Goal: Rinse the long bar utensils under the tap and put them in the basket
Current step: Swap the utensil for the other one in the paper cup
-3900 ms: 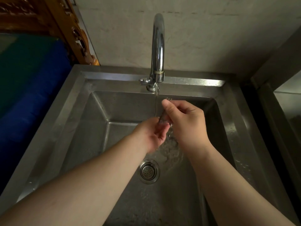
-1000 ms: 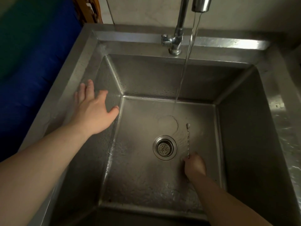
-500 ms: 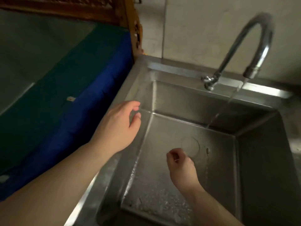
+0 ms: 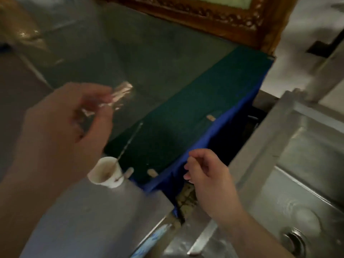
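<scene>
The view is blurred by motion. My right hand (image 4: pixel 206 175) hovers over the gap left of the sink (image 4: pixel 260 155), fingers curled in a pinch; a thin pale line at the fingertips looks like the bar spoon's handle, the rest of it hidden. My left hand (image 4: pixel 63 127) is raised over the grey counter, fingers apart and empty, with a bright glare beside it. A long thin bar utensil (image 4: pixel 128 142) leans out of a small white cup (image 4: pixel 106 172) between my hands. No basket is in view.
A green cloth with a blue edge (image 4: pixel 186 118) covers the surface past the cup. A carved wooden frame (image 4: pixel 204 17) stands behind it. The sink drain (image 4: pixel 294 241) shows at the lower right. A dark gap separates the counter from the sink.
The view has swung left, away from the tap and basin. My right hand has lifted out of the sink to its left rim, and my left hand has moved out over the counter.
</scene>
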`<action>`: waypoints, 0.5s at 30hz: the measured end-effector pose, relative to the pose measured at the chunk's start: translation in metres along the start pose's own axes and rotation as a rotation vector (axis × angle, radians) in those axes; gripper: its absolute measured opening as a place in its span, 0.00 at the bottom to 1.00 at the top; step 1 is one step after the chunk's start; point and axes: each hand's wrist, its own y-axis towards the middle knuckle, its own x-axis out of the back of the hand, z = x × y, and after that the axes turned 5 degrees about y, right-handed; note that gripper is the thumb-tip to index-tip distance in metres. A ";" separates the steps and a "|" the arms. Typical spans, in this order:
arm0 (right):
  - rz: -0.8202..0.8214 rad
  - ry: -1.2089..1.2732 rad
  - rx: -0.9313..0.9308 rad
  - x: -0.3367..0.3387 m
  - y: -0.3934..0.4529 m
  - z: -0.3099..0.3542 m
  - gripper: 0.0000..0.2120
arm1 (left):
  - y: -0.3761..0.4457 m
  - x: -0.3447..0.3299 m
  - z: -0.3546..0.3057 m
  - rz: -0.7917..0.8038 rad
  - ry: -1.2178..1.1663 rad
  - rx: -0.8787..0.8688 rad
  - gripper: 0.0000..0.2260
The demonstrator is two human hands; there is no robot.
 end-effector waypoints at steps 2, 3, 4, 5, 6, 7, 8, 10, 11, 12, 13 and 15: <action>0.079 0.019 0.011 -0.019 0.006 0.005 0.05 | -0.013 0.004 0.037 -0.007 0.022 0.141 0.10; 0.121 0.028 0.005 -0.034 0.010 0.007 0.05 | -0.021 0.007 0.055 0.014 0.029 0.193 0.10; 0.155 0.043 -0.015 -0.047 0.014 0.009 0.05 | -0.030 0.006 0.071 0.052 0.038 0.240 0.09; 0.186 0.063 -0.039 -0.059 0.018 0.011 0.06 | -0.041 0.003 0.085 0.101 0.034 0.282 0.09; 0.214 0.076 -0.064 -0.070 0.022 0.013 0.09 | -0.052 -0.002 0.096 0.159 0.031 0.313 0.10; 0.233 0.085 -0.085 -0.079 0.026 0.014 0.13 | -0.062 -0.008 0.105 0.223 0.023 0.335 0.12; 0.238 0.095 -0.098 -0.086 0.030 0.016 0.16 | -0.072 -0.014 0.111 0.289 0.013 0.342 0.17; 0.216 0.140 -0.094 -0.098 0.036 0.020 0.16 | -0.087 -0.024 0.121 0.427 0.029 0.320 0.27; 0.200 0.171 -0.089 -0.104 0.039 0.023 0.14 | -0.092 -0.027 0.124 0.487 0.059 0.310 0.31; 0.180 0.189 -0.081 -0.108 0.040 0.026 0.11 | -0.096 -0.029 0.126 0.536 0.067 0.313 0.32; 0.160 0.199 -0.074 -0.111 0.041 0.030 0.10 | -0.099 -0.031 0.127 0.573 0.043 0.326 0.30; 0.136 0.196 -0.077 -0.116 0.041 0.035 0.11 | -0.103 -0.034 0.129 0.606 -0.036 0.347 0.25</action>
